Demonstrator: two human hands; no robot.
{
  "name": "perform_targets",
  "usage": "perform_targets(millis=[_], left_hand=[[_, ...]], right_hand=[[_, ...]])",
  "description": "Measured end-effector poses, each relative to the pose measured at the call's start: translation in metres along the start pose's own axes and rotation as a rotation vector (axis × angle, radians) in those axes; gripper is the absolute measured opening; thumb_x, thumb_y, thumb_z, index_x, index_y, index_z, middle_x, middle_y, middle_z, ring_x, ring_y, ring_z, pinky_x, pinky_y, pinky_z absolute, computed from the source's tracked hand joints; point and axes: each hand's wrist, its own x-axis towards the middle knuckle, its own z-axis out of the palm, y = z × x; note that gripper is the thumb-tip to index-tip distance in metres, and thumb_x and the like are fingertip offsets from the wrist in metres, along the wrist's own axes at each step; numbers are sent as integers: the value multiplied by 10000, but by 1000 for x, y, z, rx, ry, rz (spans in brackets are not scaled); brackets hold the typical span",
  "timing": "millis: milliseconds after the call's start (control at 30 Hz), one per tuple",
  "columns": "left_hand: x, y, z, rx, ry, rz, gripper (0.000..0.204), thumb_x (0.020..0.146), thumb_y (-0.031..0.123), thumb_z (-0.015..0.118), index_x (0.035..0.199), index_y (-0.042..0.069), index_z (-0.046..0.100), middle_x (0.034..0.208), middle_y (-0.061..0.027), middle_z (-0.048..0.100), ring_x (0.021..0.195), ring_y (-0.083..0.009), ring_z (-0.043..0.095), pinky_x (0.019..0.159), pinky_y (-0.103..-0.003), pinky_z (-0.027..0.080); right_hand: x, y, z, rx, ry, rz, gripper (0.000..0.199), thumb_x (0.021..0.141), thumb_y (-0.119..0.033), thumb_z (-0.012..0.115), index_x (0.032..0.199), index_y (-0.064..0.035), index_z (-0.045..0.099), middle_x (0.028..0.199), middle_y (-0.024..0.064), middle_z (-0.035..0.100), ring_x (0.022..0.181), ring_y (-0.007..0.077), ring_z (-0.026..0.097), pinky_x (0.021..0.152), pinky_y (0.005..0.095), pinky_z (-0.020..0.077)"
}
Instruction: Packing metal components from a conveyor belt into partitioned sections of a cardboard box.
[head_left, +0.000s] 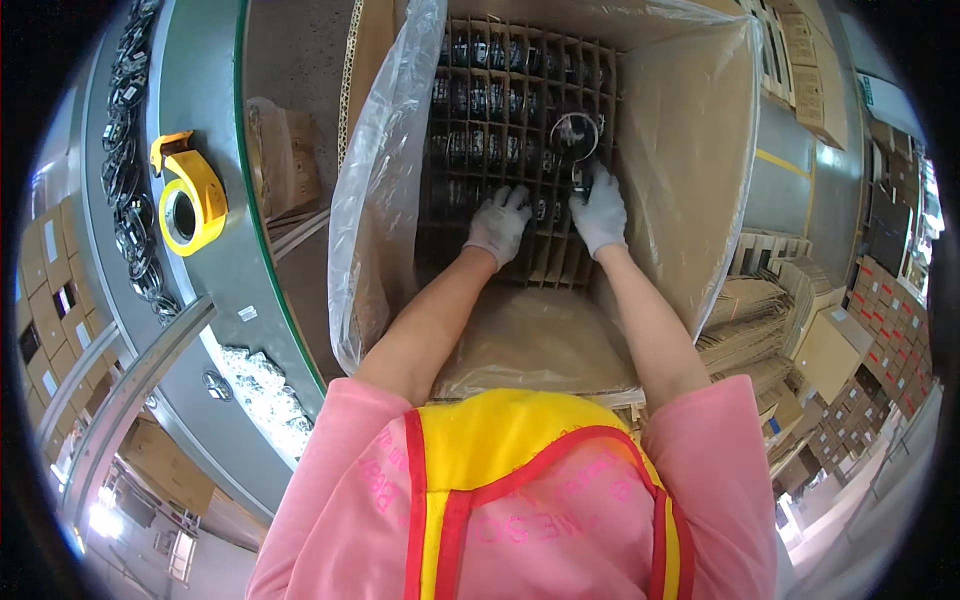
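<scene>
Hands (598, 215) deep in divider box (690, 150)

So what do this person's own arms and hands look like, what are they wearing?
Both hands wear light grey knit work gloves: the left hand and the right hand. The forearms are bare from wrist to upper arm. Short pink sleeves cover the shoulders, under a yellow vest with red trim.

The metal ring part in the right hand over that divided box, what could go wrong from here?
1. The right hand grips the ring part only at its lower end, so it might slip and knock parts already in the cardboard grid.
2. The grid cells look narrow; the ring might catch on a divider.
3. The loose plastic liner could snag a forearm near the left hand.
</scene>
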Motion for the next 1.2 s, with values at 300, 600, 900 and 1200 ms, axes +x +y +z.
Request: perform_targets(millis=[300, 600, 900, 1200], left_hand=[[8, 1, -2, -239, 107, -127, 493, 714, 20, 580, 1197, 122, 578, 1402, -130, 415, 1276, -355, 396, 1020, -426, 405], [95, 16, -60, -151, 317, -66, 566, 752, 53, 581, 1297, 183, 503, 1348, -109, 452, 1204, -349, 470, 949, -431, 463], [97, 3, -38, -103, 2, -308, 281, 814, 170, 618, 1086, 103, 629, 1143, -163, 585, 1041, -348, 591, 870, -421, 511], [66, 30, -37, -878, 346, -634, 290, 794, 145, 666, 1020, 12, 544, 961, -233, 638, 928, -411, 602, 804, -407, 462]], right_hand=[[-24, -13, -12, -91, -58, 21, 535, 806, -156, 626, 1289, -52, 423, 1143, 209, 566, 1007, 370, 587, 822, 452, 507], [-35, 5, 0, -460, -55, -367, 474, 781, -173, 636, 1227, -71, 511, 1094, 148, 596, 955, 299, 596, 776, 403, 513], [-36, 10, 6, -390, -86, -266, 435, 806, -192, 614, 1210, -55, 530, 1159, 151, 595, 985, 314, 609, 780, 411, 519], [-37, 0, -1, 117, -108, 179, 301, 894, -261, 511, 1086, -40, 582, 995, 241, 627, 929, 419, 596, 811, 485, 464]])
